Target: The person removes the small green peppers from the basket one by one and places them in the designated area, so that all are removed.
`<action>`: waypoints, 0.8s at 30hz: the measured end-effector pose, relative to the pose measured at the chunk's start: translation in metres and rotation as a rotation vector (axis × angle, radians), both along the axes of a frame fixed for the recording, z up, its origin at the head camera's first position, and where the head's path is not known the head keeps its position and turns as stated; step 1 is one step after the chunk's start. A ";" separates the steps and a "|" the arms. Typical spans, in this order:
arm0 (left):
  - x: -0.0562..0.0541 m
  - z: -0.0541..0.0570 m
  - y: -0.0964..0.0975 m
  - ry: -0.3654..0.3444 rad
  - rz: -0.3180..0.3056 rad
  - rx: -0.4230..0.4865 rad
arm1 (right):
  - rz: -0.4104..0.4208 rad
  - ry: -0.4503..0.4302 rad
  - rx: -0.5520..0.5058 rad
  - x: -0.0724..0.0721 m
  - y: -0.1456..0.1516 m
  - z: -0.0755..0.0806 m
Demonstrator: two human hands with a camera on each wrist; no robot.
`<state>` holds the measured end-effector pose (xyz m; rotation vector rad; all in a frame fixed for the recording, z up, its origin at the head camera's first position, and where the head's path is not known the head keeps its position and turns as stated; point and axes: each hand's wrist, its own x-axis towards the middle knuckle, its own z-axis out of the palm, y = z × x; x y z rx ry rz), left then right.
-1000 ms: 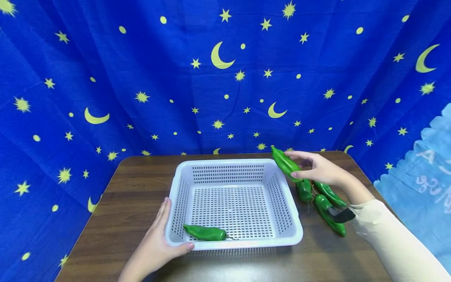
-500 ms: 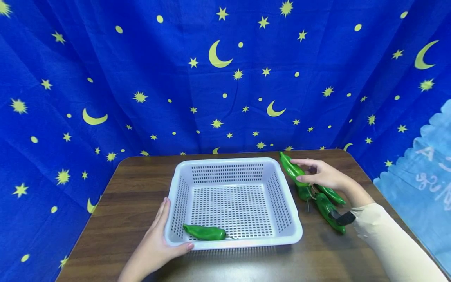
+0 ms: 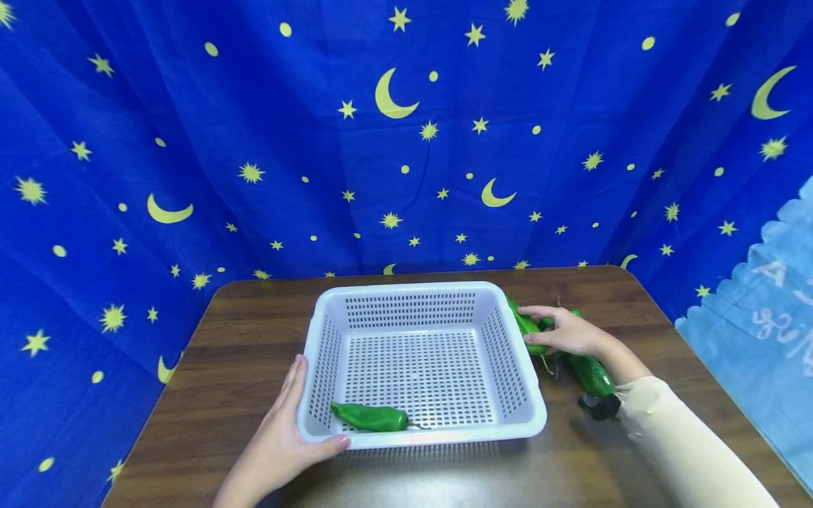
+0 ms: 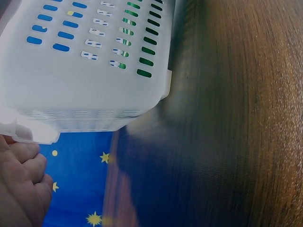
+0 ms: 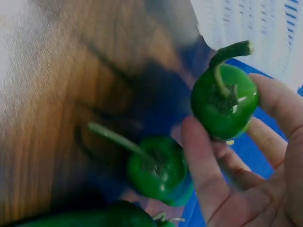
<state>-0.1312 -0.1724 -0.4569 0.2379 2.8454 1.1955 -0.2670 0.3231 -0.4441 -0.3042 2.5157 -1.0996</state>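
A long green pepper [image 3: 371, 418] lies inside the white plastic basket [image 3: 416, 441], along its front wall. My left hand [image 3: 282, 430] holds the basket's front left corner, its thumb on the front rim and its fingers along the left side. In the left wrist view, its knuckles [image 4: 26, 175] show just below the rim. Beside the basket's right wall, my right hand [image 3: 568, 333] holds another green pepper [image 5: 222, 106] between thumb and fingers, with the curved stem facing the wrist camera. Right under it sits a green pepper [image 5: 158, 168] with a pale stem.
More green peppers [image 3: 591, 374] lie on the brown wooden table [image 3: 254, 339] right of the basket, partly hidden by my right hand and wrist strap [image 3: 600, 406]. A blue curtain [image 3: 330, 141] with moons and stars hangs behind the table. A light blue cloth [image 3: 775, 282] hangs at the right.
My right hand has moved down and slightly right with the pepper, from over the basket's right rim to the peppers beside it. The left hand and basket have stayed put.
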 end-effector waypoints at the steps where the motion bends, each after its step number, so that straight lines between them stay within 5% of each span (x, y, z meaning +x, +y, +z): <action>1: 0.000 0.000 0.000 -0.004 0.002 0.000 | -0.003 -0.003 0.006 0.000 -0.002 -0.001; 15: -0.001 -0.001 -0.001 -0.027 0.012 -0.015 | -0.022 0.023 0.203 0.004 -0.020 -0.012; 24: 0.001 0.001 0.000 -0.006 0.005 0.001 | -0.003 0.060 0.201 0.005 -0.012 -0.009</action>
